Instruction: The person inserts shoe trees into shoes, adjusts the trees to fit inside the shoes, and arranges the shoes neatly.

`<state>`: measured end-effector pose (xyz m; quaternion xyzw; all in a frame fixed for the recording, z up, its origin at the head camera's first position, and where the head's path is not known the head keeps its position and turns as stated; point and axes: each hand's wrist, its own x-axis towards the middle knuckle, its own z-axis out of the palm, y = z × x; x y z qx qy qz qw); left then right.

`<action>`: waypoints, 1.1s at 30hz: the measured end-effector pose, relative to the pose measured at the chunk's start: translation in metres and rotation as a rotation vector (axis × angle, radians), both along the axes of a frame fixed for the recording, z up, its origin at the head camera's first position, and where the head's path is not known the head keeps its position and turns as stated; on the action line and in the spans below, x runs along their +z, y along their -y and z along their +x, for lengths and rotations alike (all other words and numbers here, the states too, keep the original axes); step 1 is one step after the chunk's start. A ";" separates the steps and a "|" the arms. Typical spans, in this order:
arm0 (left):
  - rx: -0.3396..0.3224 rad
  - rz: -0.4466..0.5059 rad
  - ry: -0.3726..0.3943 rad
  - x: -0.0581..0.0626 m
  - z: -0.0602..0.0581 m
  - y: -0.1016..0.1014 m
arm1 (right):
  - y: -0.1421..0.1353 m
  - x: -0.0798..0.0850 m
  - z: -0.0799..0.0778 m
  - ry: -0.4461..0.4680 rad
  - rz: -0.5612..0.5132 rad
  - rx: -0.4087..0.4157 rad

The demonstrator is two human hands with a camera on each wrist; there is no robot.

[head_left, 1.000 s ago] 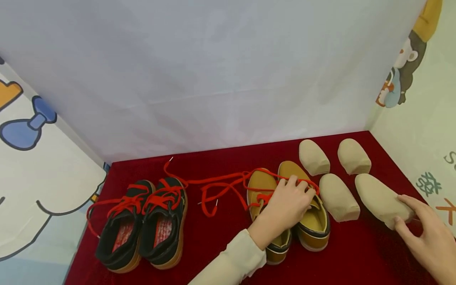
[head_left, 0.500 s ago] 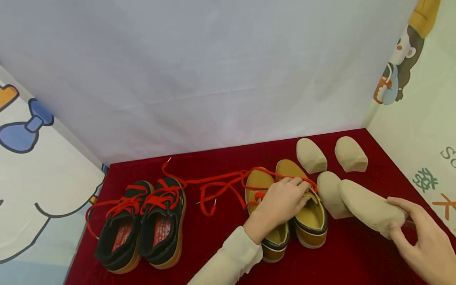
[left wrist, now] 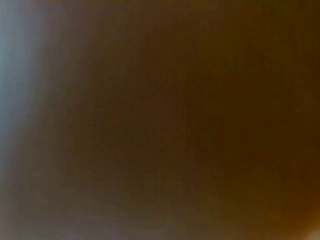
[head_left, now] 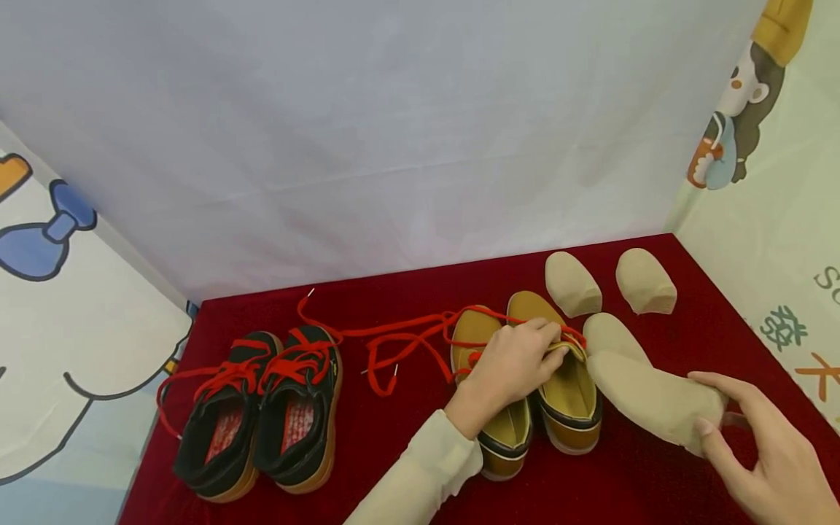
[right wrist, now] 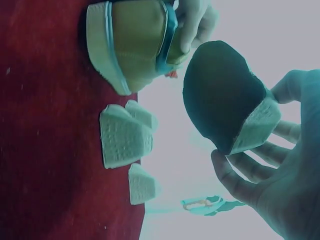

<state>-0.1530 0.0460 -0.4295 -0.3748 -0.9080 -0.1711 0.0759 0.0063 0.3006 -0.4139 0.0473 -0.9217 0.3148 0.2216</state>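
A pair of tan shoes with red laces stands near the middle right in the head view. My left hand [head_left: 512, 364] reaches over the left tan shoe [head_left: 505, 463] and pinches the tongue of the right tan shoe [head_left: 572, 435], pulling its opening up. My right hand [head_left: 764, 445] holds a beige moulded shoe insert [head_left: 656, 399] by its blunt end, thumb and fingers on opposite sides. The insert's rounded end points at the right tan shoe's opening. In the right wrist view the insert [right wrist: 222, 95] is off the cloth. The left wrist view is dark and blurred.
More beige inserts lie behind: one [head_left: 610, 334] partly covered by the held one, and two [head_left: 573, 284] [head_left: 646, 282] farther back. Black shoes [head_left: 302, 430] with red laces stand at the left. A loose red lace [head_left: 394, 333] stretches across the red cloth [head_left: 394, 452].
My right hand has lifted the insert and carried it left to the right tan shoe. My left hand has drawn the tongue back slightly, widening the opening.
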 end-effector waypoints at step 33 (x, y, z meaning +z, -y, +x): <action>0.042 0.105 0.102 -0.001 0.000 0.000 | 0.087 0.004 -0.016 -0.157 0.105 -0.010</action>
